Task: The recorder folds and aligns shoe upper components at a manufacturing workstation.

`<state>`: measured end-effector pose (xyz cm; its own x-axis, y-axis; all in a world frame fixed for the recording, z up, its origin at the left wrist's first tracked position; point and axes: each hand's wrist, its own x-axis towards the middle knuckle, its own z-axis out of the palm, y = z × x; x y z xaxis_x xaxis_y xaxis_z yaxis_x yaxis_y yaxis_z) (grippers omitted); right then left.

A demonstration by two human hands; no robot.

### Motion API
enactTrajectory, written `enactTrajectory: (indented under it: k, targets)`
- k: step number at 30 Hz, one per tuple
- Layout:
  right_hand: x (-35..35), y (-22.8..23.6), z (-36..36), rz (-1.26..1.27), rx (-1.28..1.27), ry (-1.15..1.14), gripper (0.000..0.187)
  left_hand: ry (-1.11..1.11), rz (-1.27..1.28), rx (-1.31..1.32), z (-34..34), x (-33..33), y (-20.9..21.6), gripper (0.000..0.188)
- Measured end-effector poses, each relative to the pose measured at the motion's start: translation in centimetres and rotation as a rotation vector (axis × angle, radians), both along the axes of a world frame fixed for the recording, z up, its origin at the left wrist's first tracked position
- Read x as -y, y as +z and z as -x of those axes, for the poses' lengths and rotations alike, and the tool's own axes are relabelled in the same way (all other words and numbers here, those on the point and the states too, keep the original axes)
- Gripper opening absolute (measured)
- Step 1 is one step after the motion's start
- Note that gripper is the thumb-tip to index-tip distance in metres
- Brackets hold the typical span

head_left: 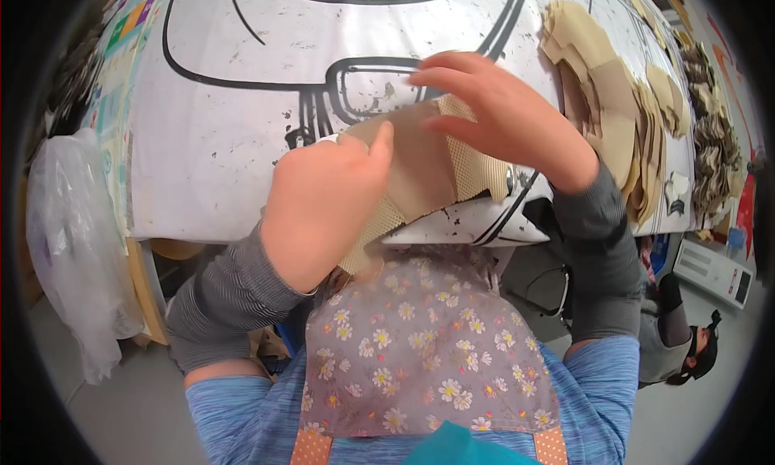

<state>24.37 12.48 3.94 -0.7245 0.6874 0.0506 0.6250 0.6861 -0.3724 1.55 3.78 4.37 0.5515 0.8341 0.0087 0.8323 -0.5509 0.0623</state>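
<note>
A tan piece of sheet material (420,162) lies at the table's near edge, with a smooth middle panel and finely dotted or mesh side panels. My left hand (327,190) is closed on its left part, one digit stretched out over the smooth panel and the other fingers curled, partly hidden. Over the far right part of the piece, my right hand (504,106) is open, its fingers spread and slightly blurred. Whether those fingertips touch the material I cannot tell.
Stacked tan cut pieces (609,102) lie on the right of the white, black-lined table cover (226,158). Darker bundled pieces (714,134) line the far right. A clear plastic bag (77,231) hangs at the left. Another person (682,352) is at the lower right, near a pale box-shaped device (710,271).
</note>
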Motion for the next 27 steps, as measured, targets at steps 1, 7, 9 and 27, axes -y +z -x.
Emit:
enactTrajectory:
  k: [1, 7, 9, 27]
  targets:
    - [-0.3, -0.1, 1.8, 0.162, -0.147, 0.123, 0.04, 0.056, -0.086, 0.097, 0.3, 0.7, 0.1, 0.045]
    - [-1.3, -0.3, 4.9, 0.296, 0.152, 0.206, 0.048, 0.155, -0.145, 0.139, 0.8, 3.6, 1.1, 0.043]
    - [-1.0, 0.5, 4.6, 0.298, 0.114, 0.24, 0.038, 0.169, -0.196, 0.214, 1.3, 4.6, 0.7, 0.044]
    - [4.8, 4.6, -0.4, -0.136, 0.01, -0.013, 0.016, 0.428, -0.309, 0.932, -0.8, 3.3, -0.7, 0.019]
